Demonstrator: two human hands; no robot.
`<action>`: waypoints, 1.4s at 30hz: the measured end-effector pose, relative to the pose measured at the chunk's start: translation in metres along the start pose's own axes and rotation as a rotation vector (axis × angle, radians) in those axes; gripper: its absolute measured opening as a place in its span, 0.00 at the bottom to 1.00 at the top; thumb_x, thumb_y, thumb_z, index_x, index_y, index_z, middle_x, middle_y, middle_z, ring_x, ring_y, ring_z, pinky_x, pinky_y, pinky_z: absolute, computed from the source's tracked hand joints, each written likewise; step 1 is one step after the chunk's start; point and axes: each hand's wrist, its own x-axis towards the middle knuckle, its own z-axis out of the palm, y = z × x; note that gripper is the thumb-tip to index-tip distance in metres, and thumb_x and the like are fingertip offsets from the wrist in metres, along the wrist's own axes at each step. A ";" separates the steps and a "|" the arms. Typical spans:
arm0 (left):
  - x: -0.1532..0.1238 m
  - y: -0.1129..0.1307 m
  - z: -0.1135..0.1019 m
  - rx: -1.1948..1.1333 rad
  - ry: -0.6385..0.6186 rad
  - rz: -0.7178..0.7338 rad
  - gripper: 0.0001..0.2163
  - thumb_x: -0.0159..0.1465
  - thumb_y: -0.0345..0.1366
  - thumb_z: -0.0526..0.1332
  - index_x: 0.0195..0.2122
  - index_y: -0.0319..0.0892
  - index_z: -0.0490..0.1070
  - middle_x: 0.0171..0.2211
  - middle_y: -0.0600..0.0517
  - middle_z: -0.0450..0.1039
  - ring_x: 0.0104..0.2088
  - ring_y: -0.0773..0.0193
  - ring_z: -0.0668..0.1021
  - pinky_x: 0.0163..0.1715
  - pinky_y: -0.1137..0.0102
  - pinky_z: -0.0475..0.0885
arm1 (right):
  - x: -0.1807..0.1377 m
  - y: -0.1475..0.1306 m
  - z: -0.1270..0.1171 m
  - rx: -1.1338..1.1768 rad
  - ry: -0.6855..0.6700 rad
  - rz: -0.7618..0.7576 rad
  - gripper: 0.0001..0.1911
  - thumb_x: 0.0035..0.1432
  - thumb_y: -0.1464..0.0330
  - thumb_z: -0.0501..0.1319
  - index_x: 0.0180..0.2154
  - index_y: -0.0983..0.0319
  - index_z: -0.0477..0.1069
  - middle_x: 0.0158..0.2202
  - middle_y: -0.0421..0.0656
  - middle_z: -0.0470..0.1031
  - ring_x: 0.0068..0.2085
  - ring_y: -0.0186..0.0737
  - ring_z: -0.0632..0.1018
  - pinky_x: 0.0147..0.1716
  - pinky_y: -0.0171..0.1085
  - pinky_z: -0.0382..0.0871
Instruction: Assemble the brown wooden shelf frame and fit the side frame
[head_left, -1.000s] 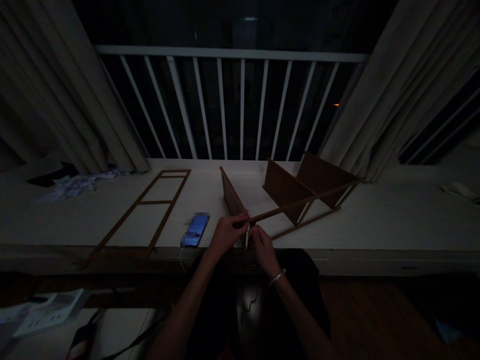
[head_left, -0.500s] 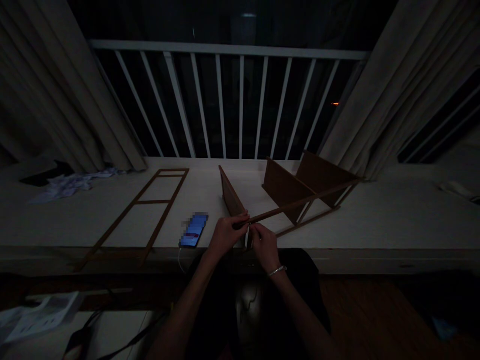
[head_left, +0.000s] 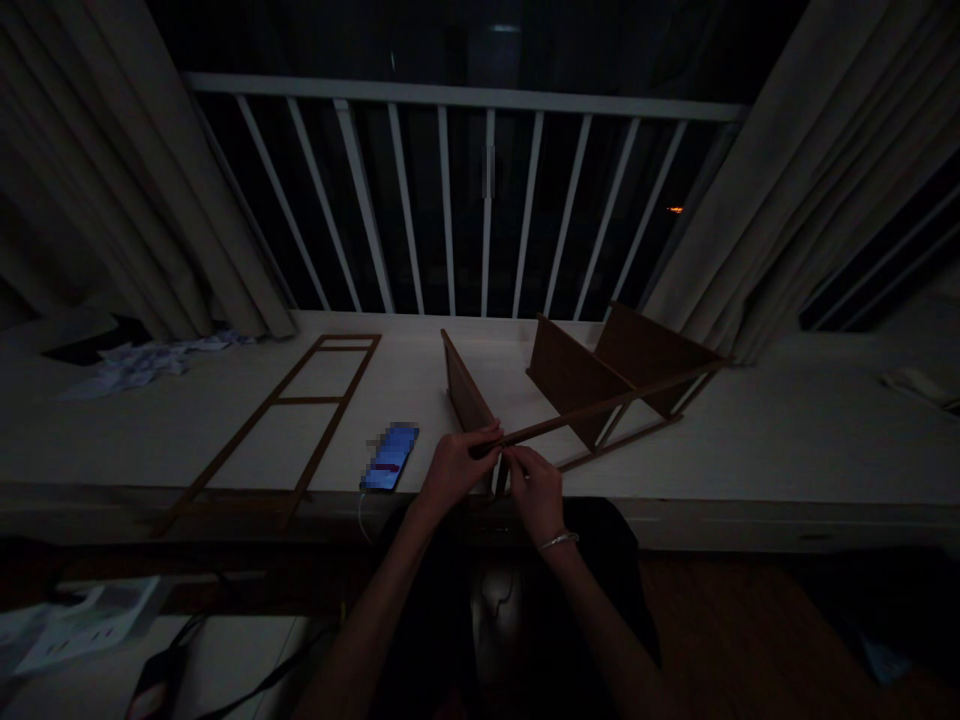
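Note:
A dark wooden shelf frame (head_left: 600,385) lies on its side on the pale window ledge (head_left: 787,440), with three boards standing up from its rails. My left hand (head_left: 454,468) is closed around the near end of its top rail, by the nearest board (head_left: 465,390). My right hand (head_left: 534,490) is pinched at the same corner, fingers together on something small that I cannot make out in the dim light. A bracelet sits on my right wrist.
A ladder-like wooden side frame (head_left: 281,420) lies flat on the ledge to the left. A lit phone (head_left: 391,457) rests beside my left hand. Crumpled paper (head_left: 146,362) lies far left. White railing bars (head_left: 465,200) and curtains stand behind. Papers (head_left: 82,615) lie on the floor.
My right hand has crept slightly up toward the rail's end. The shelf frame and my left hand have stayed put; the view shifted a little.

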 end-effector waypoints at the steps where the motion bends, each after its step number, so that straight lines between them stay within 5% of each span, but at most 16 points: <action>1: 0.000 0.000 0.000 0.000 0.005 0.000 0.14 0.53 0.34 0.58 0.41 0.41 0.72 0.46 0.51 0.69 0.45 0.62 0.73 0.48 0.66 0.66 | 0.000 0.000 0.000 0.013 -0.001 0.006 0.13 0.58 0.68 0.48 0.34 0.61 0.72 0.33 0.45 0.74 0.35 0.37 0.74 0.37 0.37 0.67; 20: 0.000 -0.004 0.000 0.014 0.000 0.023 0.14 0.54 0.35 0.57 0.42 0.42 0.72 0.46 0.52 0.69 0.46 0.62 0.72 0.49 0.67 0.66 | -0.001 0.003 0.000 -0.111 -0.012 -0.089 0.13 0.58 0.70 0.48 0.36 0.60 0.71 0.34 0.45 0.74 0.36 0.39 0.72 0.38 0.39 0.65; 25: 0.000 -0.006 0.000 0.006 -0.002 0.030 0.14 0.54 0.35 0.57 0.42 0.43 0.72 0.46 0.52 0.69 0.47 0.62 0.72 0.49 0.66 0.66 | -0.003 0.004 0.003 0.065 0.000 0.037 0.12 0.58 0.66 0.50 0.35 0.60 0.71 0.34 0.44 0.74 0.35 0.37 0.73 0.38 0.36 0.65; 31: -0.001 -0.007 0.001 0.019 0.002 0.018 0.14 0.55 0.35 0.57 0.42 0.43 0.72 0.47 0.53 0.69 0.46 0.62 0.72 0.49 0.66 0.66 | 0.003 0.004 0.001 0.269 -0.133 0.194 0.14 0.55 0.61 0.52 0.30 0.61 0.71 0.27 0.40 0.73 0.27 0.34 0.71 0.29 0.32 0.64; 42: -0.002 -0.007 0.000 0.060 -0.005 0.042 0.14 0.57 0.36 0.56 0.43 0.43 0.71 0.47 0.52 0.68 0.47 0.64 0.72 0.50 0.67 0.65 | 0.008 0.011 0.000 0.482 -0.280 0.226 0.18 0.57 0.57 0.48 0.24 0.63 0.64 0.21 0.37 0.62 0.25 0.30 0.63 0.25 0.30 0.57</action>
